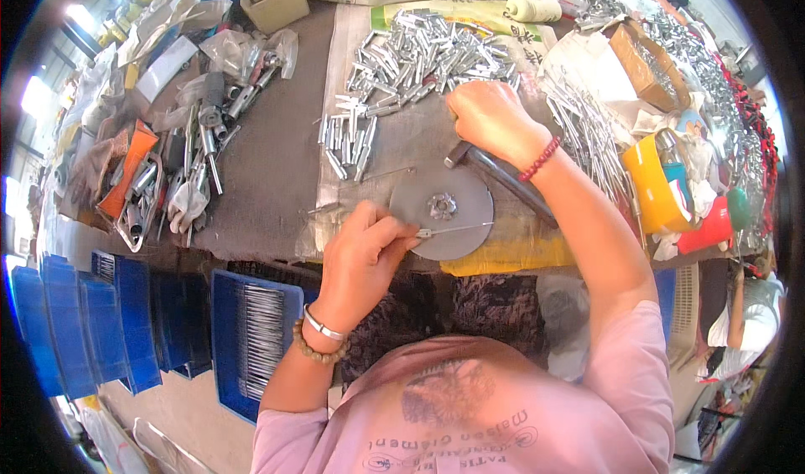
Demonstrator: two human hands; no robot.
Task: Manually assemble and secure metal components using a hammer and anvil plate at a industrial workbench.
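Observation:
My left hand [367,243] pinches a thin metal rod [459,228] by a small fitting at its near end. The rod lies across a round grey disc [402,201] with a raised metal hub [442,206] at its middle. Farther off, my right hand [489,115] is closed at the near edge of a heap of short silvery metal tubes [428,50]. Its fingertips are turned away, so what they hold, if anything, is hidden. Below my right wrist lies a hammer [503,178], its head towards the disc. A few tubes [348,145] lie apart, left of the heap.
Many long thin rods [587,130] lie to the right, near a yellow container [654,184] and a red cup [706,226]. Tools and an orange-handled piece [130,168] crowd the left. A blue bin [222,331] of rods stands below the bench edge. A cardboard box [275,2] sits behind.

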